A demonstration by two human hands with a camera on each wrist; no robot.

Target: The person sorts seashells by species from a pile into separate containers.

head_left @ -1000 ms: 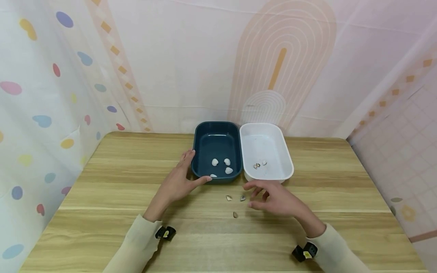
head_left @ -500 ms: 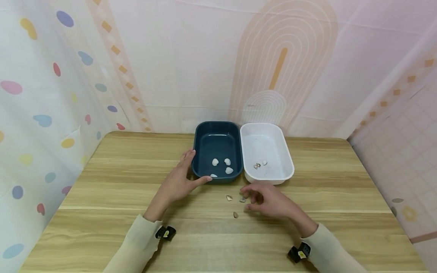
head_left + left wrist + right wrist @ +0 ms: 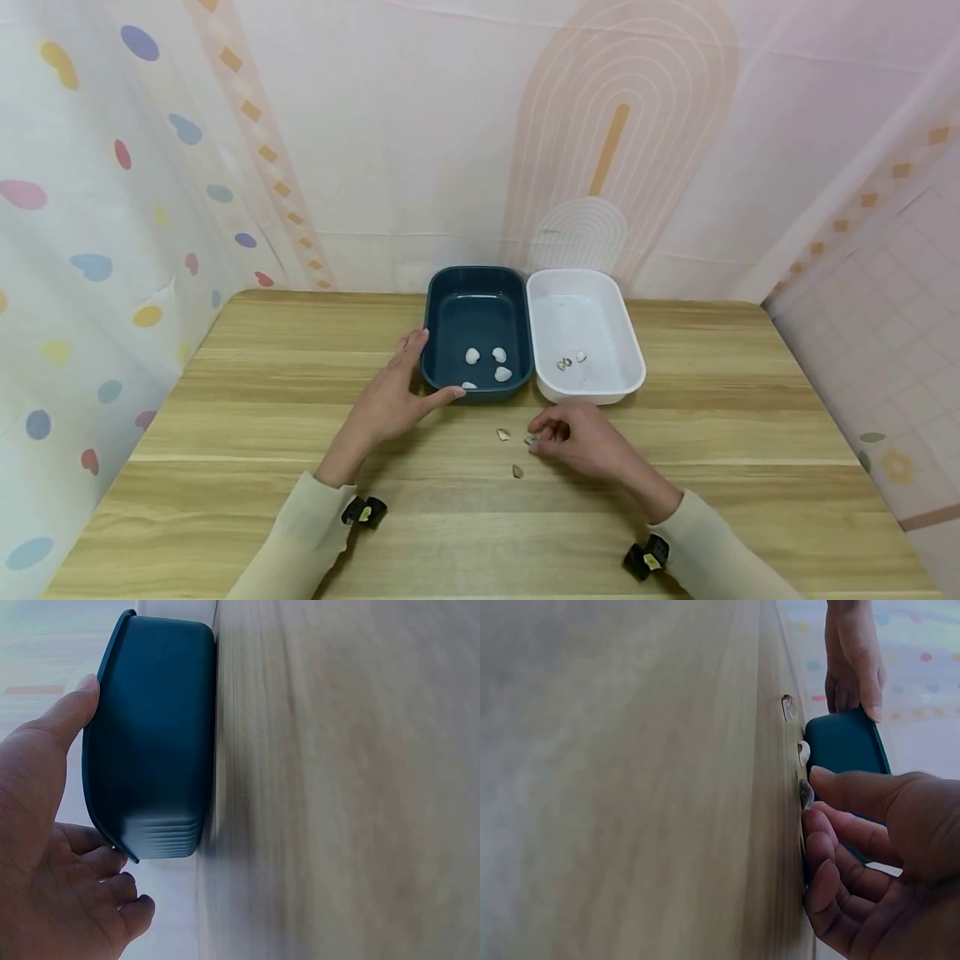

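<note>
My right hand (image 3: 552,434) reaches over the wooden table (image 3: 225,417), thumb and forefinger pinching a small brown shell (image 3: 530,439) that lies on the wood; the right wrist view shows this shell (image 3: 806,793) between the fingertips (image 3: 819,819). Two more brown shells (image 3: 503,434) (image 3: 517,472) lie loose just left of it. My left hand (image 3: 403,392) rests against the near left corner of the dark blue tray (image 3: 476,273), thumb on the front rim and fingers along the side. That tray holds several white shells (image 3: 498,356).
A white tray (image 3: 585,277) stands against the blue tray's right side, with a few brown shells (image 3: 566,363) inside. Patterned curtain walls close in the table at the back and on both sides. Black bands sit on both wrists (image 3: 363,510) (image 3: 645,557).
My right hand has slid left, and its spread fingers have curled in around the brown shell. The left hand and both trays have stayed put.
</note>
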